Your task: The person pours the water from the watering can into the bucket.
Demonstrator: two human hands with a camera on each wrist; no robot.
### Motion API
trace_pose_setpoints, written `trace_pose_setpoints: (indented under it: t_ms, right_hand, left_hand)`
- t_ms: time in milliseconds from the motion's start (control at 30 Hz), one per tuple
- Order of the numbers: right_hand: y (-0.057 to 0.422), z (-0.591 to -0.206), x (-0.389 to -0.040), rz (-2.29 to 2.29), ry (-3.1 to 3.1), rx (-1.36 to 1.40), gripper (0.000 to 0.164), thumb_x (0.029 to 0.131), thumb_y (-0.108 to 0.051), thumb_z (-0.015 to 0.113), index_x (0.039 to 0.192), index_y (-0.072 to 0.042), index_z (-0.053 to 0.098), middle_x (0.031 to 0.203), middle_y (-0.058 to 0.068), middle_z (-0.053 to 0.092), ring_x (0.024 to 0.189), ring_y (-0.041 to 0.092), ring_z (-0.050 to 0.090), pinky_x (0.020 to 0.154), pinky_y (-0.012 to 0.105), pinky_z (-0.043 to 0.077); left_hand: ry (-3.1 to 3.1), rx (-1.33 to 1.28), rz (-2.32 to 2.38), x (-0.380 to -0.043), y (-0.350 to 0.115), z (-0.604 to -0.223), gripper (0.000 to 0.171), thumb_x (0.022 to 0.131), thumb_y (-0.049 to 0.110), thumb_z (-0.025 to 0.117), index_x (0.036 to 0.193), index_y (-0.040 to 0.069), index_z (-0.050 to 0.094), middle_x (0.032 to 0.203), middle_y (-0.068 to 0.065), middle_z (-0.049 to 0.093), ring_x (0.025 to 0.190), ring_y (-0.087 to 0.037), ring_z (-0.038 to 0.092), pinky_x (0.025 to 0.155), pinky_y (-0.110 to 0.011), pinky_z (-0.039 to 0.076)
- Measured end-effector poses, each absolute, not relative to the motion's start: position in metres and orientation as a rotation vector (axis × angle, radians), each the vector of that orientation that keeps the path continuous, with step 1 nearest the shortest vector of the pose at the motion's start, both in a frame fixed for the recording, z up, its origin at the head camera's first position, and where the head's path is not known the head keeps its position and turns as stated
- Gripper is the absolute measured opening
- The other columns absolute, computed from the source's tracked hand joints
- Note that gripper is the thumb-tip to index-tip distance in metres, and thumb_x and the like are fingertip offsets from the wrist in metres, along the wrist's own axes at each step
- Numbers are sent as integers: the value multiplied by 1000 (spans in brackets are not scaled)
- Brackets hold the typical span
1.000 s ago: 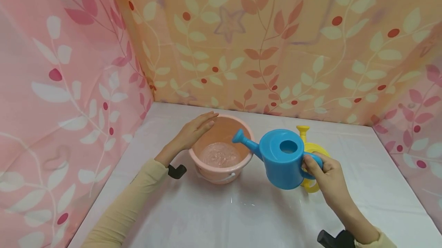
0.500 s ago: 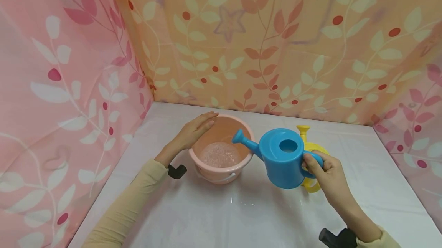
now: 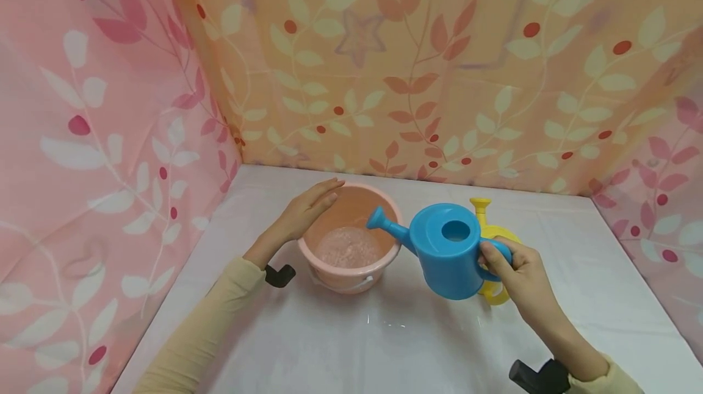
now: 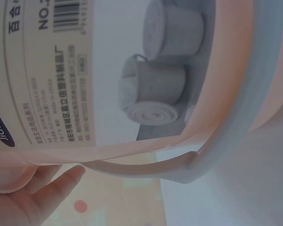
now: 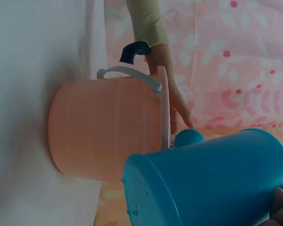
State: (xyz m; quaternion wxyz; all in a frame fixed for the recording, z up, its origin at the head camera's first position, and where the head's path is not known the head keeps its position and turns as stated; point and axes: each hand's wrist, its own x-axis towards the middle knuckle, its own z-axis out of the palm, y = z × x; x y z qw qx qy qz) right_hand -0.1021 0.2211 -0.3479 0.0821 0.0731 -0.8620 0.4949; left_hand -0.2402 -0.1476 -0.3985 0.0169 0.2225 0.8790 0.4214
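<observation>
A pink bucket (image 3: 351, 272) stands on the white-covered table with rippling water (image 3: 350, 247) in its bottom. On its left rim rests my left hand (image 3: 301, 212), fingers straight and reaching over the opening. My right hand (image 3: 522, 269) grips the handle of a blue watering can (image 3: 447, 266), held up to the right of the bucket. The can tips left, its spout head over the bucket's opening. In the right wrist view, thin water streaks show by the spout head (image 5: 188, 137), and drops cling to the can's base. The left wrist view shows the bucket's printed label (image 4: 56, 94).
A yellow watering can (image 3: 497, 293) stands behind the blue one, partly hidden by it and my right hand. Small wet spots (image 3: 394, 324) lie on the table (image 3: 307, 345) in front of the bucket. Patterned cloth walls (image 3: 357, 95) enclose the back and sides.
The head view has shifted slightly. Both hands and the tilted blue watering can keep nearly the same place, while the ripples on the water in the bucket change.
</observation>
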Motion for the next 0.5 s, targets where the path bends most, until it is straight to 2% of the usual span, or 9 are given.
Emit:
trace_pose_setpoints:
  t_ms: [233, 500]
  right_hand:
    - [223, -349, -103, 1477, -2576, 231, 31, 96, -16, 50, 72, 4, 52, 56, 3, 37, 65, 15, 45, 60, 25, 40]
    - [223, -348, -103, 1480, -2577, 241, 31, 97, -16, 50, 72, 3, 53, 55, 2, 37, 63, 15, 45, 60, 25, 39]
  left_hand:
    - [2725, 671, 1306, -238, -147, -397, 49, 94, 58, 33, 139, 39, 38, 149, 13, 29, 133, -21, 36, 104, -54, 32]
    - [2716, 682, 1322, -236, -146, -396, 49, 95, 57, 32, 139, 36, 39, 150, 8, 29, 133, -26, 36, 103, -57, 31]
